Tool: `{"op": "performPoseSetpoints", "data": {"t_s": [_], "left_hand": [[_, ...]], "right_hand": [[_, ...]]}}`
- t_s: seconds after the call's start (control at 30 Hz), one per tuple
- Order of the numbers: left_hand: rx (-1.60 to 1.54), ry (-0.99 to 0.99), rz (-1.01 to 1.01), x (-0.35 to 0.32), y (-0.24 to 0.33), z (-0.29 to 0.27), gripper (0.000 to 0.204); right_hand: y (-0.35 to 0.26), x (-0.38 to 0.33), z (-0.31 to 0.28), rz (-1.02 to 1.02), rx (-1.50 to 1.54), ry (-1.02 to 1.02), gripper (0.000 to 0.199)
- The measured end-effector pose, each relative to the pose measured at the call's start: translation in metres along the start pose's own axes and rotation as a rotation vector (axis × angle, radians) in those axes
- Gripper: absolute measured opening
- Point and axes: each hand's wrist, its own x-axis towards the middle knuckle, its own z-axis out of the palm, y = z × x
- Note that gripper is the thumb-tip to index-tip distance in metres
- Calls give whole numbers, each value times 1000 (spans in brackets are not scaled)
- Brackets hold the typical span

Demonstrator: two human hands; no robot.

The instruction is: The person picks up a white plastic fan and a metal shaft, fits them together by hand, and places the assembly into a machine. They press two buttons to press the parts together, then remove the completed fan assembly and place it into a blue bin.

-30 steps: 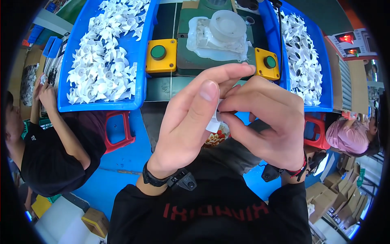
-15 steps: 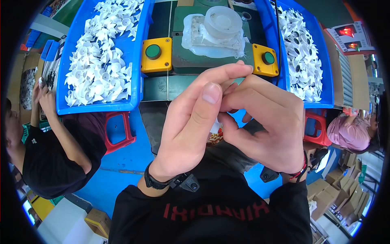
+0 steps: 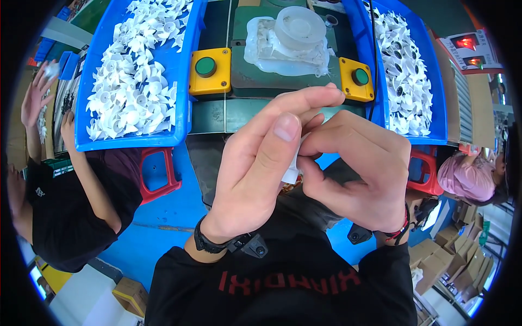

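A small white plastic piece (image 3: 292,173) shows between my hands, mostly covered by fingers. My left hand (image 3: 261,160) is curled round it, with the thumb along the near side and the index finger stretched over the top. From the other side, my right hand (image 3: 359,168) pinches at the piece with thumb and bent index finger. Both hands are held in front of my body, short of the green machine bed (image 3: 239,81). On that bed sits a translucent round block (image 3: 300,28) upon a whitish, rough-edged base (image 3: 266,51).
A blue bin (image 3: 182,117) at left holds many white bladed plastic pieces; another blue bin (image 3: 439,108) at right holds similar ones, some with dark centres. Yellow boxes with green buttons (image 3: 205,67) (image 3: 360,76) flank the bed. A co-worker (image 3: 81,201) sits at left, another person (image 3: 470,176) at right.
My right hand has shifted slightly right and down, so more of the white piece shows. The left hand is nearly still. The co-worker at left has raised an opened hand.
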Motion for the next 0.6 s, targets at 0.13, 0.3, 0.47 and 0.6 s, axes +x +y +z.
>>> {"op": "performPoseSetpoints", "data": {"t_s": [0.13,0.3,0.47,0.6], "left_hand": [[-15,3,8,0,1,1,50],[-49,6,14,-1,1,1,50],[-55,-1,20,-1,2,1,50],[-54,-6,40,-1,1,1,50]], "right_hand": [[1,-1,1,-18,1,14,23],[1,-1,0,-31,5,14,23],[2,-2,0,-48,17,14,23],[3,-3,-1,-58,12,5,23]]}}
